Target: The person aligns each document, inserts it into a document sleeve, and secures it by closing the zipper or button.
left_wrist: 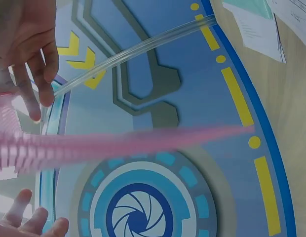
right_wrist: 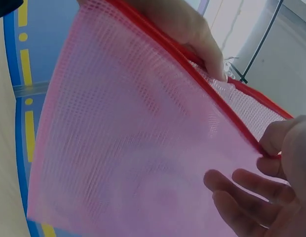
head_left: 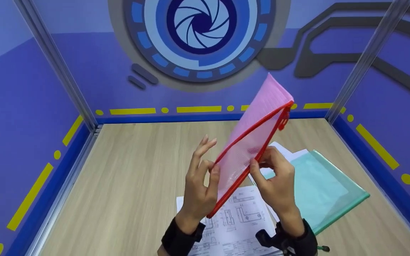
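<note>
A pink mesh zipper pouch [head_left: 258,108] with red edging is held up at a slant above the table, its mouth spread apart. My left hand [head_left: 200,183] pinches one red edge between thumb and index finger, the other fingers raised. On the opposite edge, my right hand [head_left: 278,179] pinches the red trim with thumb and fingertips. The red zipper pull [head_left: 282,122] dangles near the pouch's upper corner. In the right wrist view, the mesh side [right_wrist: 128,123] fills much of the picture, and a gap shows between the two red edges.
Below the hands lie printed sheets with technical drawings [head_left: 242,213]. A green zipper pouch [head_left: 327,188] rests on the table at the right, partly over white papers [head_left: 279,147]. Blue-purple panels [head_left: 94,71] wall in the wooden table [head_left: 119,185].
</note>
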`<state>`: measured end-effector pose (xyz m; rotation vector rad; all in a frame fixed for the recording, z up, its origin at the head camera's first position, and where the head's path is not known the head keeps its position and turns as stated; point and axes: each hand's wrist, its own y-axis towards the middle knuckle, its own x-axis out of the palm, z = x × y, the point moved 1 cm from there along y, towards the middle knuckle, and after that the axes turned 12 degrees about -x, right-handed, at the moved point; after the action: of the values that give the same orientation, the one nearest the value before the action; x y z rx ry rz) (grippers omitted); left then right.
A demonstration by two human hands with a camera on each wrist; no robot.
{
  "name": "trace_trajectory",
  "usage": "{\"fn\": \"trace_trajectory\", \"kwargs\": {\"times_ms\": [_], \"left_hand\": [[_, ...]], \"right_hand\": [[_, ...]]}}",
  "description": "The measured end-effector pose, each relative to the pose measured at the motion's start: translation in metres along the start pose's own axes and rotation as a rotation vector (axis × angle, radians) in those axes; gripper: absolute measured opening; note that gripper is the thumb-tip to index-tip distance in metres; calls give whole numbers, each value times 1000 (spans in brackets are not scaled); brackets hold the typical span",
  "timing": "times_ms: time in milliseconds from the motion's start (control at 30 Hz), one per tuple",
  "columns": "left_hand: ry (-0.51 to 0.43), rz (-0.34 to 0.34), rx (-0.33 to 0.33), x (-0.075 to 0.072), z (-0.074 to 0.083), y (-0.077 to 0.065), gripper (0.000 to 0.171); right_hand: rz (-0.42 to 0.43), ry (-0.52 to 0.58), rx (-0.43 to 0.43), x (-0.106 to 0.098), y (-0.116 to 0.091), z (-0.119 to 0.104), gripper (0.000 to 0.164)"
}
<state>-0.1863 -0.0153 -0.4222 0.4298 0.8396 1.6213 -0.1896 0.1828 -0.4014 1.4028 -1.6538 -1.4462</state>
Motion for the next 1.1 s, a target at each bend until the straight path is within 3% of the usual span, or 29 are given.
{"fn": "trace_trajectory", "kwargs": {"times_ms": [133, 200, 267, 367, 433, 500, 600, 733, 933, 1100], "left_hand": [[8, 52, 14, 3, 4, -3, 15], [60, 59, 35, 8, 7, -5, 16], [158, 45, 72, 14, 10, -8, 17], [366, 1, 152, 24, 12, -13, 14], [497, -44, 197, 30, 11, -17, 9], [594, -86, 216, 36, 8, -21, 8], [678, -148, 184, 41, 0, -26, 17], [719, -220, 103, 41, -13, -28, 17], [731, -342, -44, 29, -33, -24, 23], [775, -458, -116, 21, -48, -23, 23]], "right_hand": [[-34, -95, -50, 5, -1, -1, 34], [-76, -182, -81, 9, -2, -1, 37], [-131, -278, -92, 11, -5, 1, 35], [-238, -402, -26, 14, -10, 5, 23], [-325, -452, 22, 16, -16, 8, 12], [-399, -480, 30, 19, -22, 14, 15], [-474, -474, -27, 28, -30, 28, 22], [-519, -405, -109, 38, -41, 52, 34], [-577, -304, -110, 53, -56, 71, 45], [-716, -311, -116, 67, -70, 76, 38]]}}
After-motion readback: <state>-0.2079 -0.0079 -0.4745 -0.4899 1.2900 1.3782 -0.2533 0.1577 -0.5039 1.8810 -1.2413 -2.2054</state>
